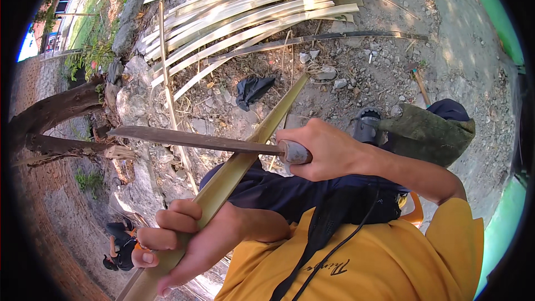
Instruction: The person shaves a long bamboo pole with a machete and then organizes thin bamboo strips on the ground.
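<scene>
A long, yellow-green, split bamboo strip (220, 189) slants through the middle of the view, in front of the person's dark trousers (278, 192). Its narrow far end points at some stones; whether that tip touches the ground I cannot tell. Its near end runs out of the picture at the lower edge.

The left hand (209, 239) grasps the strip low down, fingers curled round it, covering part of its width. The right hand (323, 147) is clenched on the pale, worn, rounded handle (295, 152) of a long, dark-bladed knife (195, 138); most of those fingers are out of sight. The blade lies across the strip and hides a short stretch of it; whether its edge bites in is unclear.

Beyond, pale, flat bamboo strips (251, 28) lie heaped on the dirt, overlapping too much to count. Nearer is a crumpled black plastic bag (253, 92), its contents not visible. At right, a wooden-handled tool (419, 86) has a head too small to make out. A dark green cloth (437, 134) partly covers one leg. At lower left, another person (123, 245) appears tiny, details indistinct.
</scene>
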A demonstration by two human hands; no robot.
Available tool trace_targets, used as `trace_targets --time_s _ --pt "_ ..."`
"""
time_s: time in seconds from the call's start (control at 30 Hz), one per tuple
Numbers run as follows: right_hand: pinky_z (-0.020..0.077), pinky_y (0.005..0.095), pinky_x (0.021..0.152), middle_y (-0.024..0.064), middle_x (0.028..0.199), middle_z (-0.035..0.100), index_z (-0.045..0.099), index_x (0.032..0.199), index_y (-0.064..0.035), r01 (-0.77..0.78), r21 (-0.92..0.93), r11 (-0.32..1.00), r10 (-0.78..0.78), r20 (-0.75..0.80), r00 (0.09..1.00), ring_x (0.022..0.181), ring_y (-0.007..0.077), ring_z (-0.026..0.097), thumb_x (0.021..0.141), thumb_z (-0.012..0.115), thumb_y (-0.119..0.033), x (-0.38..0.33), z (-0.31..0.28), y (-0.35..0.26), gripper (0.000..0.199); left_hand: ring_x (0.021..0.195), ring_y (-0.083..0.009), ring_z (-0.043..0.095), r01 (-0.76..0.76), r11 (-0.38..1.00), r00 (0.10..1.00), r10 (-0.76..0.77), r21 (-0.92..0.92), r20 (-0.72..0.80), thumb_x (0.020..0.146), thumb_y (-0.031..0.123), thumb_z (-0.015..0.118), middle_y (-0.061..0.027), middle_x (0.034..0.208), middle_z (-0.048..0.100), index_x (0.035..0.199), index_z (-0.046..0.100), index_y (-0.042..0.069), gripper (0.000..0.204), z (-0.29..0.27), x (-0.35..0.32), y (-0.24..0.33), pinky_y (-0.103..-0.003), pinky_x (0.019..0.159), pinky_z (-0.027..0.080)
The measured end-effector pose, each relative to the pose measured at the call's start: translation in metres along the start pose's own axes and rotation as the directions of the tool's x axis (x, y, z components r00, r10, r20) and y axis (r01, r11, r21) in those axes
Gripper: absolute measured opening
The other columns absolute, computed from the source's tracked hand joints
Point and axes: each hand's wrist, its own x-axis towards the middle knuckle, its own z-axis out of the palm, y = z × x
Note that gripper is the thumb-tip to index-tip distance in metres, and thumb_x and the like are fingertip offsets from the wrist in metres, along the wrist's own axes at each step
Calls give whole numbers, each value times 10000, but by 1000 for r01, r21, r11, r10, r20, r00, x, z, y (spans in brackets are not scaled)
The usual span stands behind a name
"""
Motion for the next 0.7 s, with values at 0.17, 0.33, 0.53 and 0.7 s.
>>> trace_targets --time_s 0.17,0.33,0.53,0.7 --pt "508 458 644 223 729 653 634 918 1 -86 -15 996 84 -90 992 724 427 651 734 661 -122 13 -4 68 224 446 -53 117 -40 989 994 54 144 -96 1018 630 405 40 665 236 948 387 125 510 9 1 -1 -240 375 93" --pt "503 411 585 226 689 647 641 1023 49 -60 -186 981 33 -146 989 635 401 648 723 699 -132 20 -1 80 355 505 -72 124 38 958 978 22 285 -206 996 720 288 33 690 245 923 387 130 603 6 5 -12 -248 421 88" --pt "501 416 578 208 689 646 623 917 -24 38 -84 996 -39 -2 999 627 394 629 718 696 -126 8 6 17 235 457 -55 99 -25 983 988 52 181 -148 1015 650 380 43 654 213 927 397 122 536 1 12 -11 -232 375 88" --pt "489 416 598 207 665 628 612 905 21 -241 -161 957 212 -178 961 612 383 613 718 682 -134 17 -13 109 253 483 -62 116 18 975 982 25 222 -188 994 717 314 33 677 246 915 398 130 598 -1 6 -8 -244 411 90"
